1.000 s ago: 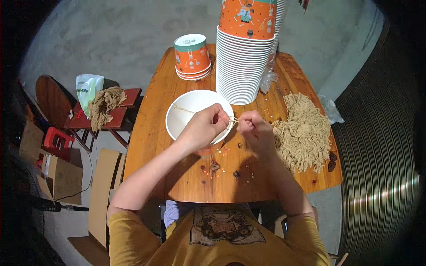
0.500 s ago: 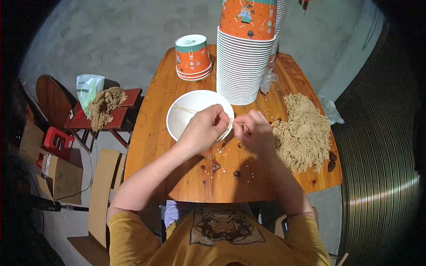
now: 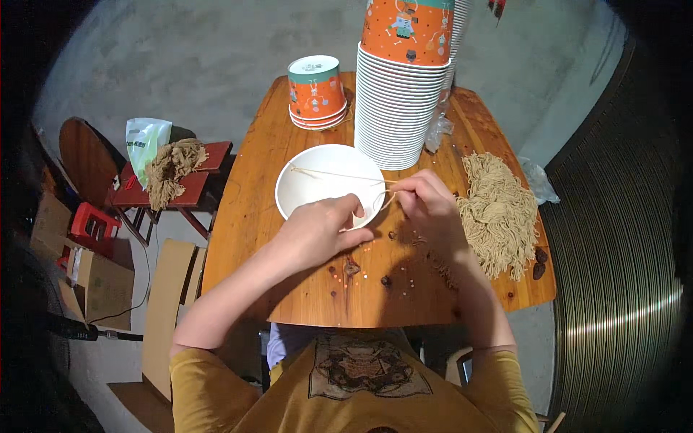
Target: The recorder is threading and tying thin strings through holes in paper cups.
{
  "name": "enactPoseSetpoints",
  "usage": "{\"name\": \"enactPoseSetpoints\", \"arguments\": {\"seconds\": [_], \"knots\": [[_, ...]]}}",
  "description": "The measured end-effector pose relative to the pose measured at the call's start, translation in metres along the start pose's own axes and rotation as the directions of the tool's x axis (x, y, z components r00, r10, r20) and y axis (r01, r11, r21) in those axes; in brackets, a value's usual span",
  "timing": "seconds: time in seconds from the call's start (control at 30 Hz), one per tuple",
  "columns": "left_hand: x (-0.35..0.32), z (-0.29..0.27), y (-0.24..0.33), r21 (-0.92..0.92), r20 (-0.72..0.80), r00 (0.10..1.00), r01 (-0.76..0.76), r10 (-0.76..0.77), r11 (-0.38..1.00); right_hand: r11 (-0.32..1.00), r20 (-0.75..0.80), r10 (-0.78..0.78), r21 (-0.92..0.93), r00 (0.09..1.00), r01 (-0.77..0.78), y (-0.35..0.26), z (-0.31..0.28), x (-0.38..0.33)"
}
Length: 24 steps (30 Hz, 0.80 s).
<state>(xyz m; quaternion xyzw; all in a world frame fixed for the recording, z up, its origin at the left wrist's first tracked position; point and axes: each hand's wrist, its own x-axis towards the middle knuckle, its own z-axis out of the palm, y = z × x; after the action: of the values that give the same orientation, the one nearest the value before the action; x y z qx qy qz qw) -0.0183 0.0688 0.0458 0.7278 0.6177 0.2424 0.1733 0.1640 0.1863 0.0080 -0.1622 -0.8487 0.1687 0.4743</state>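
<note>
A white round tub (image 3: 307, 198) stands on the wooden table in front of me. Across its opening runs a thin pale cord (image 3: 339, 173), from a knotted-looking end inside at the left to my right hand (image 3: 433, 209). That hand pinches the cord just off the tub's right rim, and a short loop hangs beneath the fingertips. My left hand (image 3: 317, 234) is at the near rim, fingers bent over into the tub and thumb spread apart outside. Nothing shows between its fingers, though some fingertips are hidden.
A heap of beige cords (image 3: 498, 216) lies right of my right hand. Behind the tub rises a tall stack of orange paper buckets (image 3: 401, 108); a shorter upturned stack (image 3: 315, 94) stands left of it. Small beads (image 3: 404, 281) dot the table. More cord (image 3: 173, 169) drapes over a red stool.
My hands were together at the tub's right rim. The left has dropped to the near rim and its fingers have parted; the right now draws the cord across the tub.
</note>
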Motion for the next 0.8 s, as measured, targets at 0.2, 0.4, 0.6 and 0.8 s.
{"name": "enactPoseSetpoints", "arguments": {"seconds": [0.2,0.4,0.6,0.8], "knots": [[-0.016,-0.002,-0.005,0.189,-0.010,0.990,-0.135,0.139,0.973,0.986,0.044,-0.128,-0.100,0.991,0.132,0.001,-0.004,0.021],[-0.024,-0.005,-0.009,0.135,-0.098,0.990,-0.083,0.097,0.987,0.994,0.061,-0.088,-0.057,0.994,0.091,-0.005,0.003,0.017],[0.005,0.019,0.002,0.020,-0.425,0.891,-0.166,0.158,0.986,0.991,0.035,-0.014,0.136,0.999,0.009,-0.026,0.009,0.022],[0.007,0.025,0.012,-0.003,-0.453,0.888,-0.088,0.077,0.996,0.982,0.034,-0.167,0.099,0.985,0.163,-0.032,0.001,0.019]]}}
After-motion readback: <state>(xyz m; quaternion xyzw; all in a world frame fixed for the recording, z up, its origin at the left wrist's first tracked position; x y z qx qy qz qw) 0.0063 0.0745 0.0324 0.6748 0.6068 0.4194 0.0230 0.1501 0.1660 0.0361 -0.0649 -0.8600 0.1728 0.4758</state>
